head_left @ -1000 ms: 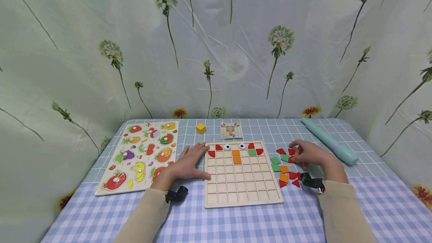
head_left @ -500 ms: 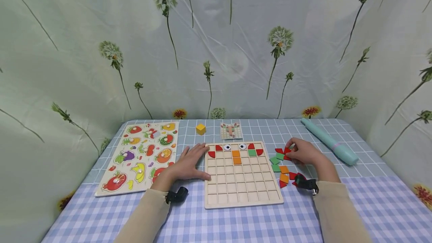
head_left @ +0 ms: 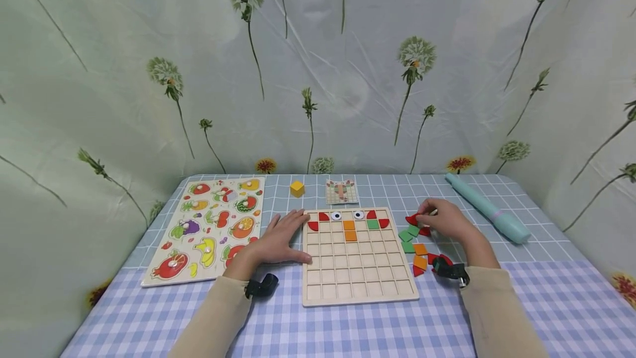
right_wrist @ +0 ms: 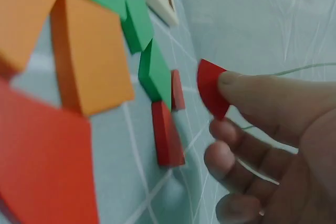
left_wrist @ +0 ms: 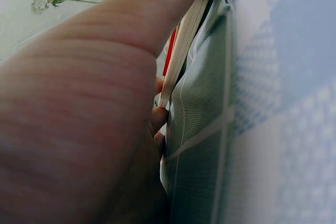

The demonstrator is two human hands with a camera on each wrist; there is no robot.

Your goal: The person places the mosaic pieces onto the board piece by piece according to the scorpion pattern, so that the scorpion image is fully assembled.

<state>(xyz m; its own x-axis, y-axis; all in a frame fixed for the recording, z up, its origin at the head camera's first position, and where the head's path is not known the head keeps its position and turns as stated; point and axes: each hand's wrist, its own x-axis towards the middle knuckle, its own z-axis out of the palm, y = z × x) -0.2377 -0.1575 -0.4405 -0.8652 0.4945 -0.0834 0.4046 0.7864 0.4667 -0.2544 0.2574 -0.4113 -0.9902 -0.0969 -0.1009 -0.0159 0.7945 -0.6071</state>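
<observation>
In the right wrist view, my right hand (right_wrist: 273, 140) pinches a red quarter-circle tile (right_wrist: 211, 86) between thumb and fingertips, held off the cloth. Below and beside it lie loose tiles, among them green squares (head_left: 407, 247), orange squares (head_left: 420, 262) and red pieces (head_left: 418, 271). My left hand (head_left: 280, 242) rests with spread, straight fingers along the left edge of a wooden grid board (head_left: 343, 278), thumb and fingertips touching it. Along the board's top rows sit red quarter-circles, two eye tiles (head_left: 359, 215), orange squares (head_left: 350, 235) and a green square (head_left: 372, 224).
A fruit puzzle board (head_left: 208, 236) lies at the left. Behind the grid board are a yellow cube (head_left: 297, 189) and a small pattern card (head_left: 342, 192). A teal roll (head_left: 489, 209) lies at the back right, before a flowered curtain (head_left: 348, 70).
My right hand has moved left and slightly away over the loose tiles and now pinches a red quarter-circle raised from them. My left hand stays on the board's edge.
</observation>
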